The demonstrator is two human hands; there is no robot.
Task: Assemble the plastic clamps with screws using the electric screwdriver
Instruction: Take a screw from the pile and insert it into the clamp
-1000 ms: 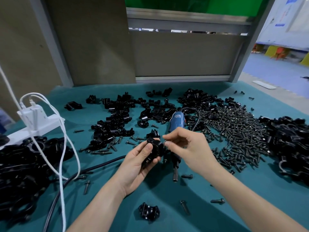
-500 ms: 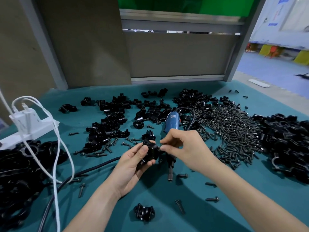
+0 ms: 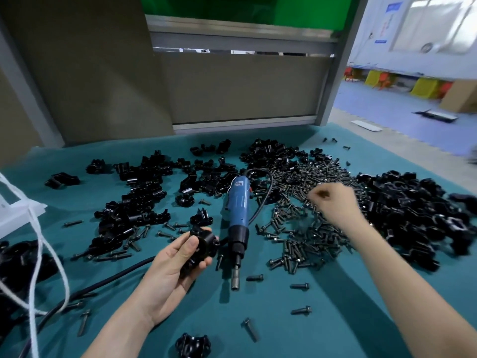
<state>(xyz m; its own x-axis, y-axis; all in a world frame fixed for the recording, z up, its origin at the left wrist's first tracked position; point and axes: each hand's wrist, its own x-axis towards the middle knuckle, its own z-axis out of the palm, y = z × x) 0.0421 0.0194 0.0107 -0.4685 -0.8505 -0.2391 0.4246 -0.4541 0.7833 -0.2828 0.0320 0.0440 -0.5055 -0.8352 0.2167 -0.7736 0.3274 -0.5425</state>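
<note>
My left hand (image 3: pixel 170 270) grips a black plastic clamp (image 3: pixel 202 244) just above the teal table, thumb across its front. A screw head sticks out of the clamp's right side. The blue electric screwdriver (image 3: pixel 237 218) lies on the table right of the clamp, bit end toward me. My right hand (image 3: pixel 335 200) hovers, blurred, over the big pile of black screws (image 3: pixel 304 228), fingers curled and pinched together; whether a screw is between them I cannot tell.
Loose clamp halves (image 3: pixel 139 202) spread across the back and left. A heap of black clamps (image 3: pixel 413 210) fills the right side. One assembled clamp (image 3: pixel 192 344) lies near the front edge. White cables (image 3: pixel 38 254) and a black cord (image 3: pixel 103 282) cross the left.
My right hand has left the clamp and moved right and back to the screw pile. The left hand still holds the clamp.
</note>
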